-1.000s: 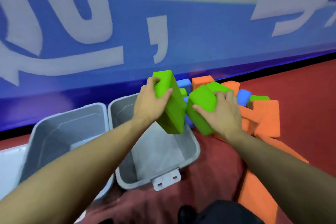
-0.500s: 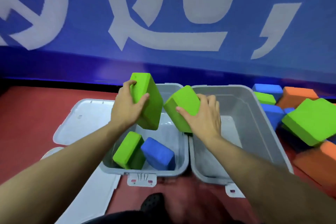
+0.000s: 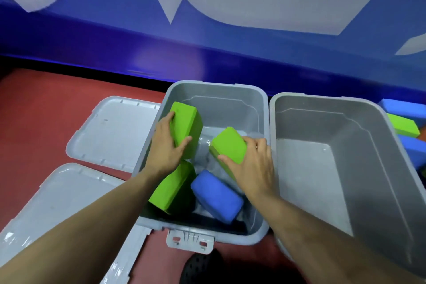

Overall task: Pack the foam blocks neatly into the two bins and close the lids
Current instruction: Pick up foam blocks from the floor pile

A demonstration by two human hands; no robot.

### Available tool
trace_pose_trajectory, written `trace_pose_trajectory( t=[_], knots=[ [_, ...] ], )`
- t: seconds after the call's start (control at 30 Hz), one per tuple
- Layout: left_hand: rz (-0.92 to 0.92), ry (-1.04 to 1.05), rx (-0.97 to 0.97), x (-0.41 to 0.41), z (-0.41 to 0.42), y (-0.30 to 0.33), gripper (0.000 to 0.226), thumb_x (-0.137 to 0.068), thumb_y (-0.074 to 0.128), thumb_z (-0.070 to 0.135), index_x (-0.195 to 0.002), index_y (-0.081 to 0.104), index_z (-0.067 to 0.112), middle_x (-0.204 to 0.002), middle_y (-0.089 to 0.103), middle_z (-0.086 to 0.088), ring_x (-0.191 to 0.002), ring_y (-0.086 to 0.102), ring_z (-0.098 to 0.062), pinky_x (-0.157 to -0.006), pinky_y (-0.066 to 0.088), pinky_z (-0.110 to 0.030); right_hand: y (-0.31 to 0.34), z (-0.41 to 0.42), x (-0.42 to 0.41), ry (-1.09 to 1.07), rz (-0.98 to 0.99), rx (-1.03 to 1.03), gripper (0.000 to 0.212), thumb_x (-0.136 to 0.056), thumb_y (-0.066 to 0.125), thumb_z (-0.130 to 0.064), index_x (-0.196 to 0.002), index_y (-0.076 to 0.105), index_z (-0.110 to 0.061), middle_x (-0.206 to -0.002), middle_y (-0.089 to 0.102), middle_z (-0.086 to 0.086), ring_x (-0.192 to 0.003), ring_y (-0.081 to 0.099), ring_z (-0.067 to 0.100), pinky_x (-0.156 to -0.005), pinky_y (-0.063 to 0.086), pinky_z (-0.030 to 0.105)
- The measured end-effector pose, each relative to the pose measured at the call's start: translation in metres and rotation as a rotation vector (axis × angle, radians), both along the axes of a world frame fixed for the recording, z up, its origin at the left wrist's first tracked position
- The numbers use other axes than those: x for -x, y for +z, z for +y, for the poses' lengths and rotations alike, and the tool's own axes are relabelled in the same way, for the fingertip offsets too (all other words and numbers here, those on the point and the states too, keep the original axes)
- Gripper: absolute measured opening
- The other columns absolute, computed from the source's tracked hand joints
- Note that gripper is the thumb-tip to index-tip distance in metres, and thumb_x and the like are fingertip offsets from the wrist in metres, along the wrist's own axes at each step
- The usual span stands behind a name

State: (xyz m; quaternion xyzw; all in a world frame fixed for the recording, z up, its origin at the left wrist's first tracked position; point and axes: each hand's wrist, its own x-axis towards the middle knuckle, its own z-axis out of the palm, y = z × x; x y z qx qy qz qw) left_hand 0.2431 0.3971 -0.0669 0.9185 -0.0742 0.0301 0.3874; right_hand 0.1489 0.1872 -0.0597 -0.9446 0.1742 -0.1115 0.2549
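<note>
Two grey bins sit side by side on the red floor, just in front of a blue wall panel (image 3: 207, 37). I'll take the left bin (image 3: 216, 92) as my landmark.

The left hand (image 3: 167, 147) grasps a green foam block (image 3: 187, 128) inside that bin, against its left wall, fingers over the far face and thumb across the near one; the block stands tilted on end. The right hand (image 3: 252, 166) grasps a second green block (image 3: 229, 145) toward the bin's right side, thumb on its near edge and fingers curled over the top. The two held blocks are apart, with bare bin floor showing between them.

Lower in the same bin, toward its near wall, a third green block (image 3: 171, 188) lies tilted under the left wrist, and a blue block (image 3: 217, 195) lies beside it, touching or nearly so. A latch tab (image 3: 190, 241) hangs from the bin's near rim.

The right bin (image 3: 322, 168) stands against the left bin's right wall. Beyond it, at the frame's right edge, lie more loose blocks (image 3: 403, 125), blue and green.

Left of the landmark bin, two grey lids (image 3: 110, 129) lie flat on the floor, the nearer one (image 3: 60, 200) overlapping the other's edge.

The wall panel carries big pale strokes of lettering, cropped too closely for me to read. A dark shoe (image 3: 200, 267) shows just below the latch.
</note>
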Motion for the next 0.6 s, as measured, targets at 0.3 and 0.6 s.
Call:
trace_pose_trajectory(
  t=[0.3, 0.6],
  knots=[
    [0.103, -0.151, -0.456, -0.007, -0.036, -0.044, 0.083, -0.096, 0.062, 0.04, -0.162, 0.013, 0.032, -0.167, 0.018, -0.003, -0.146, 0.026, -0.032, -0.12, 0.021, -0.055, -0.057, 0.007, -0.004, 0.071, 0.325, 0.001, 0.055, -0.092, 0.061, -0.053, -0.134, 0.048, -0.02, -0.124, 0.051, 0.004, -0.113, 0.057, 0.029, -0.097, 0.042, 0.04],
    [0.405, -0.234, -0.531, 0.005, -0.045, -0.04, 0.058, -0.105, 0.045, 0.023, -0.16, 0.027, 0.018, -0.169, 0.007, -0.014, -0.153, 0.011, -0.036, -0.124, 0.019, -0.046, -0.05, 0.001, 0.002, 0.17, 0.497, -0.097, 0.053, -0.098, 0.054, -0.049, -0.138, 0.047, -0.015, -0.136, 0.05, 0.006, -0.126, 0.051, 0.03, -0.1, 0.044, 0.041]
  ],
)
